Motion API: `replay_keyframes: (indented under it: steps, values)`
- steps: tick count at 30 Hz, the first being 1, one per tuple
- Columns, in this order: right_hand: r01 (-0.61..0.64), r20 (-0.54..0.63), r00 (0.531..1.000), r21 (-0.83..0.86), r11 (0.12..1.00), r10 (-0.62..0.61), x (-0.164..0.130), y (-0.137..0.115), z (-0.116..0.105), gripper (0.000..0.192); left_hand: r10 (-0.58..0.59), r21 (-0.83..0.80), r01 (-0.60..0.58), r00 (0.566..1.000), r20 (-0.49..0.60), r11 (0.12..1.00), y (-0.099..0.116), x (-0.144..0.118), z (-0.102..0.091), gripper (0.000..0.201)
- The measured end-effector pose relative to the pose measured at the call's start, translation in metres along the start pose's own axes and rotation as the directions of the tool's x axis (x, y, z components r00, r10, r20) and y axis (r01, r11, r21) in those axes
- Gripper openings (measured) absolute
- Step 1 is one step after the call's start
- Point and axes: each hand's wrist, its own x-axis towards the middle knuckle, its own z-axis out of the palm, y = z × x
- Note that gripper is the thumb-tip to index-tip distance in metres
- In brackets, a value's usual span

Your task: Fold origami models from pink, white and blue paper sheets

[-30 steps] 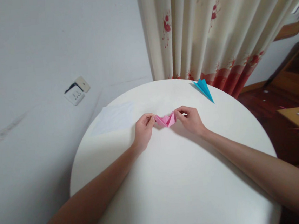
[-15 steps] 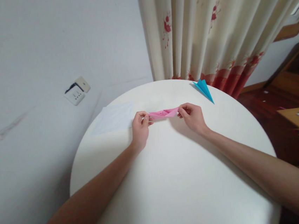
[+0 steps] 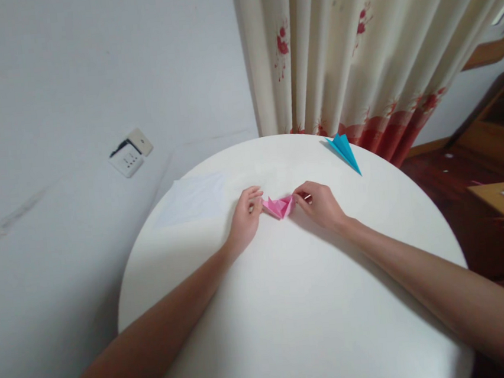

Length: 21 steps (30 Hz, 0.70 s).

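Observation:
A small pink folded paper (image 3: 280,206) sits bunched up near the far middle of a round white table (image 3: 298,303). My left hand (image 3: 246,218) pinches its left end between thumb and fingers. My right hand (image 3: 320,204) pinches its right end. The two hands are close together, with the paper folded into a short V shape between them, just above the tabletop.
A blue folded paper plane (image 3: 344,150) lies at the table's far right edge. A white sheet of paper (image 3: 193,198) lies at the far left. Behind are a cream curtain with red flowers (image 3: 354,48), a wall socket (image 3: 130,153) and wooden furniture (image 3: 497,147) at right.
The pink paper was pulled out into a long flat strip half a second ago. My hands have since come together and it has folded back into a short bunched shape.

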Motion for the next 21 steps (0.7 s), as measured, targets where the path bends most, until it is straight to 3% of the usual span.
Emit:
replay_keyframes:
  steps: [7, 13, 21]
  values:
    - [0.042, 0.107, 0.994, -0.173, 0.984, -0.024, 0.000, -0.005, -0.009, 0.016, 0.130, 0.215, -0.186, 0.960, 0.249, 0.959, 0.007, -0.002, -0.005, 0.039]
    - [0.134, 0.146, 0.983, -0.164, 0.977, -0.110, -0.001, -0.014, -0.015, 0.023, 0.116, 0.205, -0.163, 0.968, 0.225, 0.965, 0.008, -0.003, -0.004, 0.035]
    - [0.365, 0.247, 0.915, -0.170, 0.915, -0.319, 0.000, -0.011, -0.014, 0.019, 0.169, 0.200, -0.225, 0.949, 0.265, 0.954, 0.012, -0.004, -0.004, 0.014]
